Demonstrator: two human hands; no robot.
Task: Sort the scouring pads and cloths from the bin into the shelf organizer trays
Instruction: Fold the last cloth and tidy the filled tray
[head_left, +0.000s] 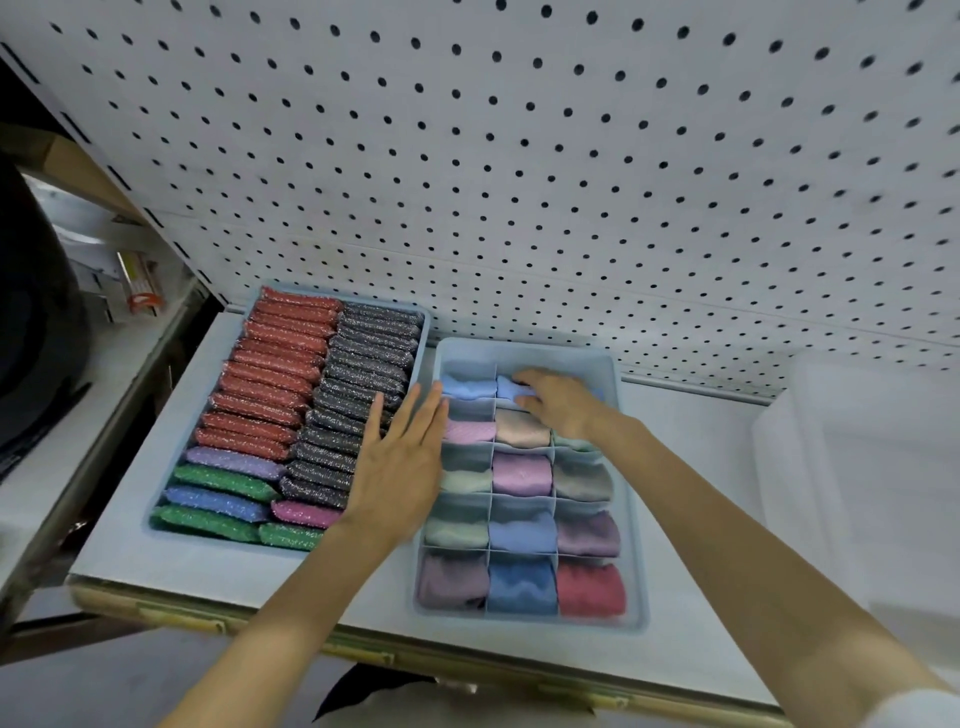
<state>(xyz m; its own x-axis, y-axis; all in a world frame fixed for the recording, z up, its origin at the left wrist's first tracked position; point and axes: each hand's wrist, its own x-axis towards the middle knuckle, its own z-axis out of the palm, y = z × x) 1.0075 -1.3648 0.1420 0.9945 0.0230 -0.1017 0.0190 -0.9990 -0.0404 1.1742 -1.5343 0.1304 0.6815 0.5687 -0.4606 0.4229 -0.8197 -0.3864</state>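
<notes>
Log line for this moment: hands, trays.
left hand flat over pad tray right edge | right hand grips blue cloth in cloth tray, back middle cell | pad tray packed

The left hand (402, 467) lies palm down and flat, its fingers (426, 415) straight, close together and pointing away from the body, the thumb spread out to the left. Whether the palm touches anything below it cannot be told. The bare left forearm (270, 623) runs in from the lower left. The right hand (558, 400) reaches farther forward, knuckles up, its fingers (524, 375) curled and pinching a light blue folded cloth (509, 389) against the thumb. The bare right forearm (727, 519) comes in from the lower right corner, where a white sleeve (909, 712) edge shows
</notes>
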